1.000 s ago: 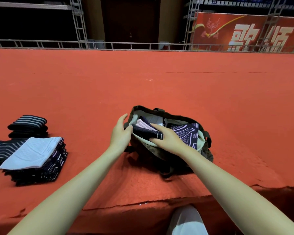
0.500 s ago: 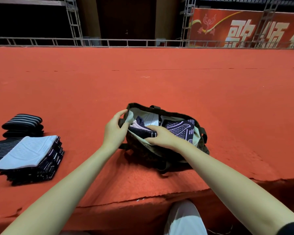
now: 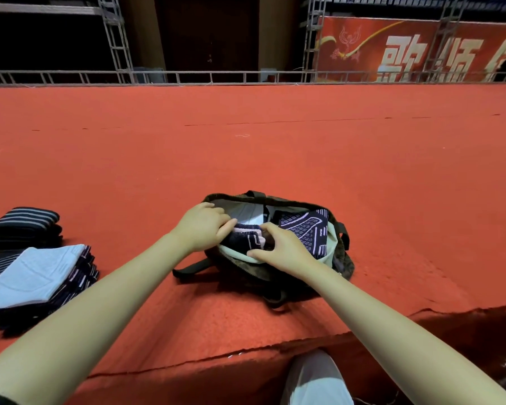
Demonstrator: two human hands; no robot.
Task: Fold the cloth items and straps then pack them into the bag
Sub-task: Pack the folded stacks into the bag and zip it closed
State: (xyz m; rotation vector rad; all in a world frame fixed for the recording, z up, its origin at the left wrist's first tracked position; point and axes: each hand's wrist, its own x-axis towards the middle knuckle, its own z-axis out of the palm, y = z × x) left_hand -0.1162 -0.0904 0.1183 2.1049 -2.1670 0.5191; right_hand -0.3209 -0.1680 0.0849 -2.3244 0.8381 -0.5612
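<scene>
Olive bag [image 3: 341, 260], pale lining, lies open-mouthed on the red carpet at frame centre. Inside: a dark folded cloth [image 3: 246, 238] with pale stripes at its 9 o'clock side, a navy patterned cloth [image 3: 307, 229] toward 3 o'clock. Well apart at the bag's 9 o'clock, a stack [image 3: 35, 276] of folded dark cloths topped by a white one; striped rolls [image 3: 24, 225] just behind.

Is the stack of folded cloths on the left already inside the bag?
No, the stack of folded cloths lies on the red carpet, apart from the bag.
</scene>
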